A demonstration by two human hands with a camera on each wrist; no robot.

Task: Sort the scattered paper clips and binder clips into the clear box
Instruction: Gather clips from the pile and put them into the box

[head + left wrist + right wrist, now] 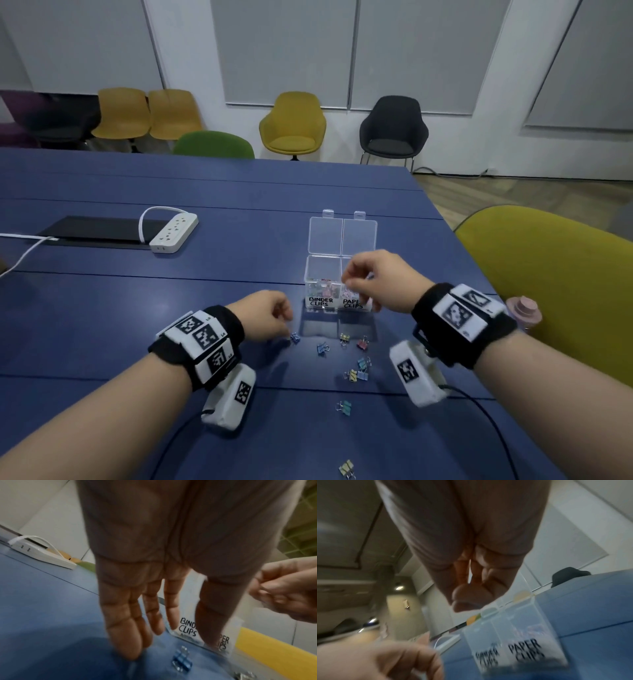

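Note:
The clear box (322, 257) stands open on the blue table, its front labelled BINDER CLIPS and PAPER CLIPS, with clips inside both halves. My right hand (349, 281) hovers over the box (522, 628) near the divider, fingertips curled together (462, 601); no clip shows between them. My left hand (286, 325) reaches down to the table with straight fingers (130, 649), just left of a blue binder clip (294, 338) (181, 660) without gripping it. Several more binder clips lie in front of the box, among them a blue one (321, 348), a red one (362, 342) and a teal one (343, 407).
A white power strip (174, 233) and a black panel (99, 228) lie at the far left of the table (102, 308). A yellow chair (548, 274) stands close at the right, with a pink bottle top (524, 310) by the table edge. A yellow clip (346, 468) lies nearest me.

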